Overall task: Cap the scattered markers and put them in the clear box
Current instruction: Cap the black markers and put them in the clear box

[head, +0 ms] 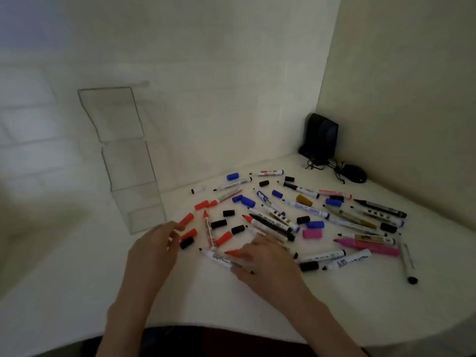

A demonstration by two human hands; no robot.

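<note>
The white counter [77, 292] fills a corner between a back wall [206, 73] and a side wall [399, 99]. Its near edge curves across the bottom of the view. Bare surface runs between that edge and the hands, and more lies open at the far left.

The clear box [128, 166] stands tall on the counter against the back wall, left of everything else. Its near corner is just beside the left hand.

The markers [309, 210] lie scattered from the middle of the counter toward the side wall, many crossing each other, most uncapped. One marker at the far right [407, 261] lies near the counter's edge.

The left hand [152, 248] hovers at the pile's left fringe, its fingers [175, 226] loosely curled at a red cap [186, 219]. I cannot tell whether they grip it.

The right hand [270, 258] rests on the pile's near side, its fingers [247, 255] folded down over a red-tipped marker [233, 253] whose nib pokes out to the left.

A black device [320, 136] and a mouse [356, 173] with cords sit in the far corner. Loose caps [219, 224] in red, black, blue, pink and gold dot the pile.
</note>
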